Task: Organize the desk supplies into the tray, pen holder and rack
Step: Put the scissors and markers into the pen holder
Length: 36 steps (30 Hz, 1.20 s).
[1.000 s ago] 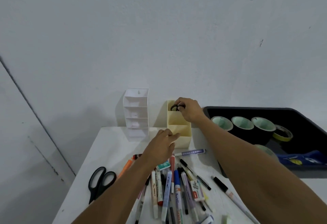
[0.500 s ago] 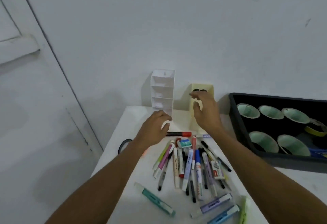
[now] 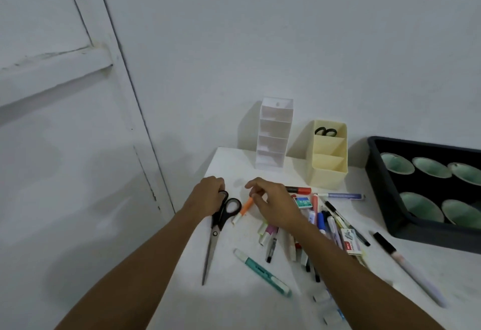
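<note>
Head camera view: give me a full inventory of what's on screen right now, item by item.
table: 1, white, against the wall
rack: 1, white, back of table
pen holder: 1, cream, right of rack
small scissors: 1, black handles, pen holder's rear compartment
tray: 1, black, right edge
tape rolls: at least 5 visible, greenish inside, in tray
large scissors: 1, black handles, table's left side
orange marker: 1, orange, beside large scissors
teal highlighter: 1, teal, near front
red marker: 1, red, before pen holder
pen pile: many, mixed colours, table centre
door: 1, white, left
left hand: grip on large scissors' handle
right hand: pinches orange marker's far end
</note>
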Tool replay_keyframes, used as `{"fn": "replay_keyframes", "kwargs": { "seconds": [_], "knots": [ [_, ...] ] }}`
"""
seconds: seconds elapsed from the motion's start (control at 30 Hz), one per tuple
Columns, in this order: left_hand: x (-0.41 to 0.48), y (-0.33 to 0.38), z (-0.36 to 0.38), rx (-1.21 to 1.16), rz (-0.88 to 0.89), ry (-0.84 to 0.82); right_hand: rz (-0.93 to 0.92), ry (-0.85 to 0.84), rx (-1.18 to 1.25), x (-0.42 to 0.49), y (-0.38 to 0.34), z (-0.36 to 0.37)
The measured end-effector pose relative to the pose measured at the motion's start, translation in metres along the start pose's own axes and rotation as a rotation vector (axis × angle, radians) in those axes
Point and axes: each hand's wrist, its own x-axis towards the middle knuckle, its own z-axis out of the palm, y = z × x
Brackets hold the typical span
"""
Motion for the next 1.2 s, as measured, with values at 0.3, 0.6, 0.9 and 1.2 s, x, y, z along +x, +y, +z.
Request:
{"fn": "replay_keyframes", "kwargs": {
  "seconds": [0.3, 0.6, 0.9, 1.2],
  "knots": [
    [0.018, 0.093, -0.068, -0.525, 0.238, 0.119, 0.302, 0.053, 0.665, 0.01, -0.026, -0.039],
    [0.053, 0.156, -0.04, -0.744, 0.294, 0.06, 0.123, 0.377, 0.278, 0.016, -0.013, -0.189],
    [0.09, 0.191, 0.027, -0.384, 0.399, 0.039, -0.047, 0.757, 0.097, 0.07, 0.007, -0.268],
    [0.096, 0.189, 0.046, -0.483, 0.273, -0.11, 0.199, 0.411, -0.076, 0.101, 0.088, -0.227]
  ]
}}
